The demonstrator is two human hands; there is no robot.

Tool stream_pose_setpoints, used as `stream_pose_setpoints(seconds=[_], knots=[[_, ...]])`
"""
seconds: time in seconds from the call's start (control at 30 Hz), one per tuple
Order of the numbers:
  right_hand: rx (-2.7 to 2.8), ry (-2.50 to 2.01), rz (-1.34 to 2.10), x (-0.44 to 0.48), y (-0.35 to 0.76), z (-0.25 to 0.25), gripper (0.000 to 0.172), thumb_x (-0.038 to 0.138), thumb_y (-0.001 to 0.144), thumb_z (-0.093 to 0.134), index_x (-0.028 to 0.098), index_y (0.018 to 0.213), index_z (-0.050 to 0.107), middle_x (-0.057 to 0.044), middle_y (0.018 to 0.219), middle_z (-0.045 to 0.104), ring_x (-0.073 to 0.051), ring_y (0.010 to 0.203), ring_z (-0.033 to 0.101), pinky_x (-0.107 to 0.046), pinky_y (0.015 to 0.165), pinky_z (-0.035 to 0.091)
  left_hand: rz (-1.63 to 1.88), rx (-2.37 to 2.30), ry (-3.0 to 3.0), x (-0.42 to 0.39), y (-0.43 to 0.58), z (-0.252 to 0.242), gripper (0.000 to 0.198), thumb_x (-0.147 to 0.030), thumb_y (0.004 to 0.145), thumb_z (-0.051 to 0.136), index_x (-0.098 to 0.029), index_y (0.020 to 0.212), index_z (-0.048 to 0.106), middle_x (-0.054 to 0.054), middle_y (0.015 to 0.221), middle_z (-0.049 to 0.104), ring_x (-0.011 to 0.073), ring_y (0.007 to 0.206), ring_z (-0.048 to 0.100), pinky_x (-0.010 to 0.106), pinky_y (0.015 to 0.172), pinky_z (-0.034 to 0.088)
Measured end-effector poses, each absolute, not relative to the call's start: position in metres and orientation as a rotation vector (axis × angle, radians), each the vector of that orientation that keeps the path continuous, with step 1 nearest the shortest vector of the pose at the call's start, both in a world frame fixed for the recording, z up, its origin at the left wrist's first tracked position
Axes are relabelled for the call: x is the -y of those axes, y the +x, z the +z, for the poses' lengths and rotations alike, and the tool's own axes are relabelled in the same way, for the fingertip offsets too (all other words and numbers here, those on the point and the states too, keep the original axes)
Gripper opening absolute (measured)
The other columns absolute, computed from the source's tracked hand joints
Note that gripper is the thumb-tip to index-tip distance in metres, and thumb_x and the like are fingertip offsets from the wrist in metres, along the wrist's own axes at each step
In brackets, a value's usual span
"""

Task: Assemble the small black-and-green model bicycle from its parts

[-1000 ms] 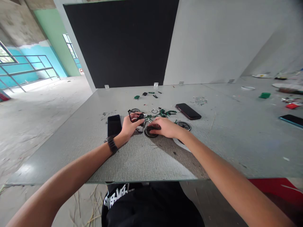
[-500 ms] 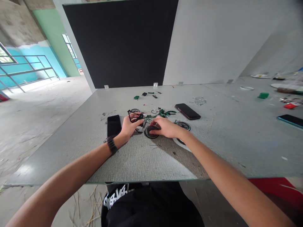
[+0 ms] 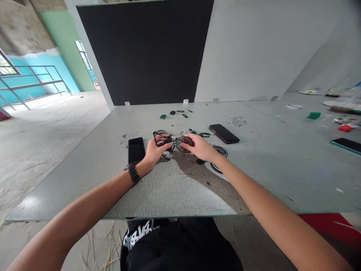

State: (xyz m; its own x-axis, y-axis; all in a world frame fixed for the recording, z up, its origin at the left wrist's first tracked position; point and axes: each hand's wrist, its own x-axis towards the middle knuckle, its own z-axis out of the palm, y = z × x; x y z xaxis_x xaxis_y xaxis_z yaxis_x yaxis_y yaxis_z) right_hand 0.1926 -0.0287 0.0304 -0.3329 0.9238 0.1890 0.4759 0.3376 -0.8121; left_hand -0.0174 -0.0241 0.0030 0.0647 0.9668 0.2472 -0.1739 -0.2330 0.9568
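Note:
My left hand [image 3: 156,151] is closed on a small black toy bicycle frame [image 3: 168,139], held above the table in front of me. Between the thumb and fingers of my right hand [image 3: 200,146] is a black spoked wheel [image 3: 182,144], brought up against the right side of the frame; whether it is joined there I cannot tell. Behind my left fingers another small wheel [image 3: 161,132] shows in part. Two loose wheels, one of them a spoked wheel [image 3: 220,151], lie by my right wrist. Green parts [image 3: 204,134] rest just beyond my right hand.
A phone [image 3: 136,149] lies left of my left hand, and a second phone [image 3: 224,133] stands off to the right. Small black and green pieces [image 3: 172,112] are scattered toward the upright black panel [image 3: 146,52]. At far right are a green block [image 3: 314,115] and another phone [image 3: 346,146].
My right hand has lifted the wheel up and away from me, from the tabletop to the frame's right side. My left hand stays nearly still with the frame.

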Motion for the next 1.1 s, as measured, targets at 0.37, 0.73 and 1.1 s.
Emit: stream_pose_setpoints(seconds=[0.37,0.73,1.1], knots=[[1.629,-1.028,1.133,0.029,0.176,0.017,0.028,0.032,0.091,0.061,0.025,0.118,0.059,-0.009,0.124,0.065,-0.024,0.107,0.067,-0.045,0.087,0.064,1.249,-0.745,1.363,0.029,-0.019,0.001,0.034,-0.024,0.070,0.084,-0.016,0.101,0.071,0.007,0.099,0.072,0.0157,0.085,0.068,0.028,0.074,0.056],[1.572,-0.978,1.283,0.041,0.165,0.023,0.029,0.030,0.091,0.054,0.025,0.119,0.061,-0.008,0.123,0.067,-0.023,0.109,0.067,-0.042,0.090,0.062,1.205,-0.757,1.386,0.031,-0.019,0.004,0.030,-0.023,0.072,0.081,-0.014,0.098,0.070,0.007,0.096,0.073,0.0152,0.080,0.067,0.028,0.072,0.054],[1.798,-1.057,0.907,0.033,0.168,0.017,0.029,0.023,0.083,0.063,0.021,0.112,0.062,-0.008,0.115,0.071,-0.023,0.103,0.069,-0.043,0.092,0.059,1.166,-0.764,1.448,0.034,-0.017,0.009,0.026,-0.021,0.070,0.081,-0.013,0.092,0.070,0.008,0.093,0.072,0.0157,0.080,0.066,0.028,0.072,0.052]])
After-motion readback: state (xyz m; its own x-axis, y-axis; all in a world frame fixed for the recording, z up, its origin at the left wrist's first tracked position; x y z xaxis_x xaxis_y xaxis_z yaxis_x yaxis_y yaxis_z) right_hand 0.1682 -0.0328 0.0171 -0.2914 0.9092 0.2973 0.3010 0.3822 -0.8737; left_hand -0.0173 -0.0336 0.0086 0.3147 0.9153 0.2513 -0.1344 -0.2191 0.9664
